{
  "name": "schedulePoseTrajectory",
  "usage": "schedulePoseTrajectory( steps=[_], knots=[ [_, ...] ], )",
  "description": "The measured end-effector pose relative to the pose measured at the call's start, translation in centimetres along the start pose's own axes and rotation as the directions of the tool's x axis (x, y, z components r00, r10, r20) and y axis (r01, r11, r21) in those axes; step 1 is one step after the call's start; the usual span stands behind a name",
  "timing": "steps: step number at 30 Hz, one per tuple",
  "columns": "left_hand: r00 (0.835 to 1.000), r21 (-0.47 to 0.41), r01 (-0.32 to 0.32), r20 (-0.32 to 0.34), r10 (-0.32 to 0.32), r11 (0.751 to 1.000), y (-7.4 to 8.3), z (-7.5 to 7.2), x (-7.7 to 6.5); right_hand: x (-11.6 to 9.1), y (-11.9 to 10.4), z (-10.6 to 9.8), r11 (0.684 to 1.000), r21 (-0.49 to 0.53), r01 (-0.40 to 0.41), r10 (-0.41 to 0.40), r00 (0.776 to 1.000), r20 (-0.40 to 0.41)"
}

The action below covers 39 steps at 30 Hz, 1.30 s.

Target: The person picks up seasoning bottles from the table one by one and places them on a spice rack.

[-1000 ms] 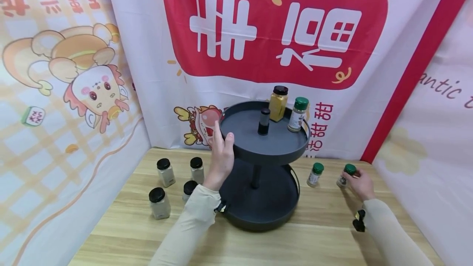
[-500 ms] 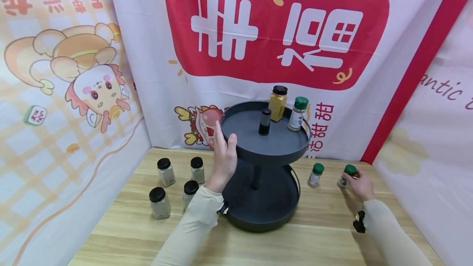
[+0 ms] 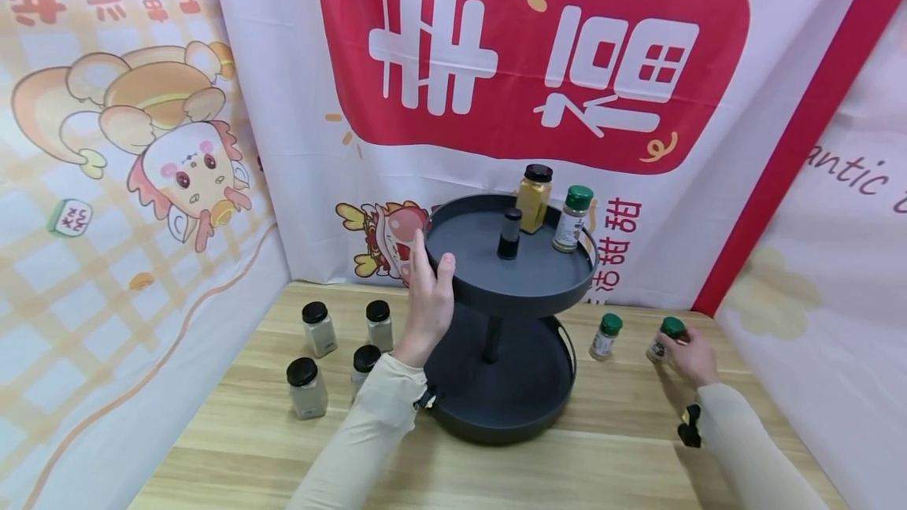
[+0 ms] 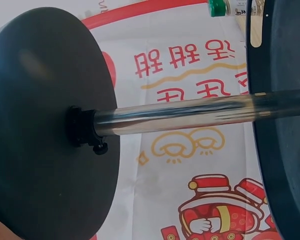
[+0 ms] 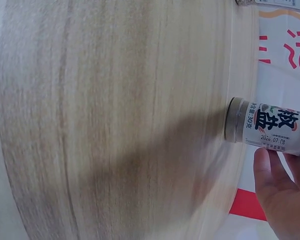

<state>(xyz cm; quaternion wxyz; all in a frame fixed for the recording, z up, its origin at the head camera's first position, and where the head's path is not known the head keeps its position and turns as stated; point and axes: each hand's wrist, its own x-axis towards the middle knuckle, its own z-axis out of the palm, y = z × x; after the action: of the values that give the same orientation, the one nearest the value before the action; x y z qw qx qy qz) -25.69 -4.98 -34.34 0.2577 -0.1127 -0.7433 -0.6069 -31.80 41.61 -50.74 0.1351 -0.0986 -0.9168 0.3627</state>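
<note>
In the head view a dark grey two-tier round rack stands mid-table, its upper tray (image 3: 471, 262) raised on a post above the lower tray (image 3: 524, 396). My left hand (image 3: 430, 309) rests against the left rim of the upper tray, fingers straight and thumb up. Off to the right, my right hand (image 3: 693, 356) holds a green-capped spice jar (image 3: 656, 351). Seen from the right wrist, thumb and fingers grip the jar's labelled side (image 5: 270, 125), its base right at the tabletop. The left wrist view shows the tray's underside (image 4: 50, 130) and the shiny post (image 4: 180, 114).
On the upper tray stand a yellow-filled jar (image 3: 533, 203) and a green-capped jar (image 3: 569, 228), near a central knob (image 3: 508, 234). Another green-capped jar (image 3: 602, 343) sits right of the rack. Several black-capped jars (image 3: 308, 398) stand left; my forearm partly covers one.
My left hand has shifted slightly right at the tray's rim, uncovering more of one black-capped jar. My right hand has stayed on the spice jar.
</note>
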Motion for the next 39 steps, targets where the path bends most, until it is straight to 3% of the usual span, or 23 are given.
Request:
schedulePoseTrajectory(
  steps=[12,23,31,39],
  knots=[
    [1.0,-0.013,0.004,0.022,-0.004,1.0,-0.5,-0.5,1.1,0.1,0.1,-0.2,1.0,0.002,-0.019,0.019,0.999,0.037],
    [0.999,-0.028,-0.017,0.035,0.018,0.999,-1.3,-0.8,2.0,-0.5,-0.6,-0.7,1.0,0.024,0.014,-0.016,0.999,0.049],
    [0.999,-0.04,-0.02,0.046,0.021,0.999,-1.7,-1.0,2.5,-1.3,-2.7,-1.9,0.992,-0.028,0.122,-0.121,0.992,0.038],
    [0.999,-0.026,-0.007,0.05,0.009,1.0,-1.7,-1.1,2.8,-1.6,-5.5,-3.3,0.969,-0.039,0.242,-0.241,0.97,0.028]
  ],
)
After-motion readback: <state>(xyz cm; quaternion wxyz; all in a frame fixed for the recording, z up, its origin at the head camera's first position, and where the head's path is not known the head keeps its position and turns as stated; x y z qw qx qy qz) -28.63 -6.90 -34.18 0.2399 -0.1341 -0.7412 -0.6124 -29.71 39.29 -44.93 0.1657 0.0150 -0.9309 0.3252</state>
